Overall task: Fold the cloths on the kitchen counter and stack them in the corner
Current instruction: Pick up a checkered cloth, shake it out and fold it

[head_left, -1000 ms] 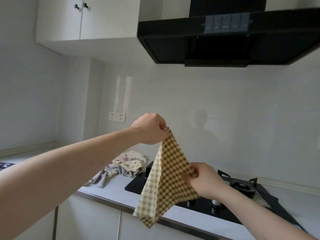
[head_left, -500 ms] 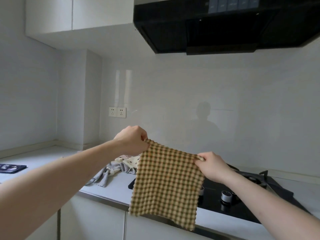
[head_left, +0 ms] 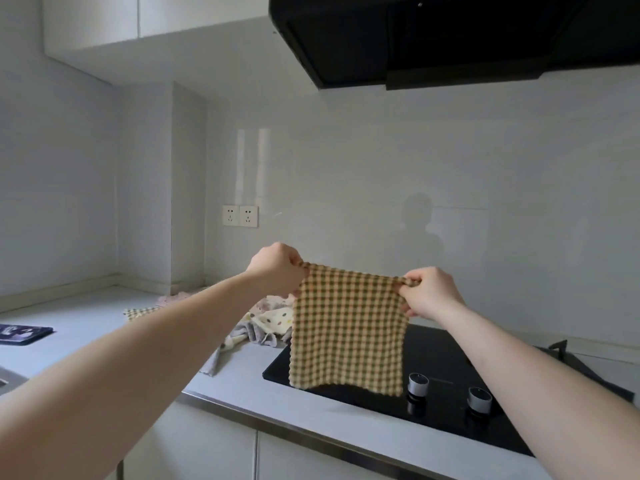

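The checked cloth (head_left: 348, 329) now hangs flat and square in the centre of the frame, in the air in front of the black hob (head_left: 446, 386). One second earlier it hung as a narrow, bunched diagonal from a single raised corner; half a second earlier it had opened but its top edge sloped down to the right. That edge is now taut and close to level — only a slight downward slope to the right remains.

The left hand (head_left: 277, 270) pinches the upper left corner, fingers curled round the fabric. The right hand (head_left: 427, 292) pinches the upper right corner in the same way. Both hands are closed on the cloth; neither is free. The lower edge hangs loose, with a slight upward curl at its middle.

Judged from this, the spreading step is complete and the cloth is ready for its first fold, whether in the air or laid down on the counter (head_left: 86, 327).

Behind the left forearm, at centre left, a heap of unfolded cloths (head_left: 266, 322) lies on the counter beside the hob — a spotted one on top, a grey one under it. Further left, a second checked cloth (head_left: 142, 312) lies flat, nearer the corner; whether it is already folded cannot be told. Most of the task therefore remains.

A dark flat item (head_left: 24, 334) rests at the left edge of the frame. Two knobs (head_left: 418, 382) sit on the hob's front edge, below the cloth.
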`<action>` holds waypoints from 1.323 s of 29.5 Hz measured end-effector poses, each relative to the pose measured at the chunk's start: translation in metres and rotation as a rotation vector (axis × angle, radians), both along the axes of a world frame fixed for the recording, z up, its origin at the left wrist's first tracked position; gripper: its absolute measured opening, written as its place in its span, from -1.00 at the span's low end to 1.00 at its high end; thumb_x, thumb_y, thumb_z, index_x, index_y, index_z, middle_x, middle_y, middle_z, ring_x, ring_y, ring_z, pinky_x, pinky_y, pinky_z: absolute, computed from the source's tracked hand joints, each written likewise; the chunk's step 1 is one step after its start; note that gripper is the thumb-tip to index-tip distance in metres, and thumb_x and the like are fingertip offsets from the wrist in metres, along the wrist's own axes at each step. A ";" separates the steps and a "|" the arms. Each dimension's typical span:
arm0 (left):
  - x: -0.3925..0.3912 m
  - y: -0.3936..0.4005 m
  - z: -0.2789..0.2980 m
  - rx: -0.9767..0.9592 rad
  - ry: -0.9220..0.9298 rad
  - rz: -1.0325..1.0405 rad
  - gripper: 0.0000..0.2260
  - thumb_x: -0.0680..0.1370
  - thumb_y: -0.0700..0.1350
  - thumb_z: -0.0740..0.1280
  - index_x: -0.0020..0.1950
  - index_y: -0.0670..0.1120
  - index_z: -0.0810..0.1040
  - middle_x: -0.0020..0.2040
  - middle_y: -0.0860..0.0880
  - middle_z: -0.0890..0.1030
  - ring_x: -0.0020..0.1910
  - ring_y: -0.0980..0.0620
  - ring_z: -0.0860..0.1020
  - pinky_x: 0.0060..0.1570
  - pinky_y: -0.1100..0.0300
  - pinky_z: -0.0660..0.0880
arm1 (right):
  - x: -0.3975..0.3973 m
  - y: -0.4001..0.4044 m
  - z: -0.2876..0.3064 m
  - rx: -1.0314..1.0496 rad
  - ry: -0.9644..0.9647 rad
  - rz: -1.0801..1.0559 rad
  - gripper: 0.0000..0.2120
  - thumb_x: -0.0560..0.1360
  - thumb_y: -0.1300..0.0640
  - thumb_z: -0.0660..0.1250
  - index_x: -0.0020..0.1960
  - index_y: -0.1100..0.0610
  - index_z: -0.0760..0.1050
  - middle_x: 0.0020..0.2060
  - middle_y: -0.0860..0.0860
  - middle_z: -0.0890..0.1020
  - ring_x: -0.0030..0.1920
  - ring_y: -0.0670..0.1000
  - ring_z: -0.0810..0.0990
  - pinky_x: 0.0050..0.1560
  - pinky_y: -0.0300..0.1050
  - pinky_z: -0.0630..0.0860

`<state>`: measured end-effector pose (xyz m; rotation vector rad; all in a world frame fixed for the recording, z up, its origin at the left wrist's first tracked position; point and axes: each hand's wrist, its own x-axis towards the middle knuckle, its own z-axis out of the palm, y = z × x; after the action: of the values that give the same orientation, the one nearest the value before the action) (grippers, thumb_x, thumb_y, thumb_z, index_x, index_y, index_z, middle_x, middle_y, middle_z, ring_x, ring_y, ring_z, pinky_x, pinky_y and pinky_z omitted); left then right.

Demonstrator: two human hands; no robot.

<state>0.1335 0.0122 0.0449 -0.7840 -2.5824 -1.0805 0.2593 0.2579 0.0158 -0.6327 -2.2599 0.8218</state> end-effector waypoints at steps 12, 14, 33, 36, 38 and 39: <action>0.031 -0.023 -0.064 0.137 0.085 -0.095 -0.81 0.57 -0.02 0.40 -0.22 -0.03 0.56 -0.26 0.09 0.64 -0.35 0.12 0.52 -0.34 0.23 0.41 | 0.037 -0.007 -0.032 0.277 -0.084 0.129 -0.91 0.54 0.08 0.41 -0.08 -0.09 0.67 -0.19 -0.18 0.65 -0.15 -0.13 0.58 -0.18 -0.26 0.38; 0.039 -0.034 -0.093 0.025 0.060 -0.125 -0.75 0.58 0.00 0.40 -0.24 -0.09 0.51 -0.33 0.07 0.53 -0.37 0.08 0.42 -0.34 0.19 0.33 | 0.051 -0.013 -0.050 0.302 -0.171 0.148 -0.88 0.51 0.09 0.40 -0.09 -0.13 0.64 -0.21 -0.21 0.62 -0.16 -0.15 0.56 -0.17 -0.26 0.38; 0.020 -0.034 -0.164 -0.232 -0.052 -0.136 -0.82 0.55 0.05 0.38 -0.17 -0.02 0.55 -0.29 0.07 0.51 -0.31 0.08 0.43 -0.32 0.17 0.32 | 0.042 -0.006 -0.126 0.186 -0.248 0.135 -0.88 0.48 0.03 0.44 -0.01 -0.16 0.62 -0.21 -0.17 0.68 -0.12 -0.13 0.65 -0.01 -0.10 0.60; 0.005 -0.022 -0.168 -0.184 -0.082 -0.082 -0.79 0.57 0.02 0.36 -0.21 -0.05 0.50 -0.26 0.02 0.52 -0.28 0.02 0.44 -0.27 0.13 0.33 | 0.021 -0.002 -0.129 0.158 -0.210 0.096 -0.86 0.49 0.03 0.45 0.04 -0.12 0.60 -0.21 -0.16 0.67 -0.20 -0.12 0.64 -0.09 -0.13 0.55; -0.005 -0.014 -0.172 -0.158 -0.095 -0.036 -0.76 0.57 0.00 0.35 -0.26 -0.03 0.44 -0.26 0.01 0.52 -0.29 0.02 0.44 -0.27 0.14 0.35 | 0.009 0.001 -0.134 0.152 -0.214 0.071 -0.84 0.50 0.02 0.44 0.07 -0.12 0.58 -0.21 -0.17 0.65 -0.16 -0.10 0.61 -0.10 -0.11 0.53; -0.009 -0.010 -0.175 -0.157 -0.097 -0.017 -0.76 0.56 0.00 0.35 -0.27 -0.02 0.43 -0.27 0.02 0.52 -0.29 0.02 0.44 -0.27 0.14 0.36 | 0.004 0.003 -0.138 0.148 -0.216 0.058 -0.84 0.50 0.01 0.44 0.08 -0.12 0.58 -0.21 -0.17 0.65 -0.13 -0.10 0.60 -0.09 -0.10 0.53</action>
<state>0.1244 0.0019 -0.1297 -0.8090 -2.7738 -0.9513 0.2631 0.2608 -0.1220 -0.6144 -2.5173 0.6314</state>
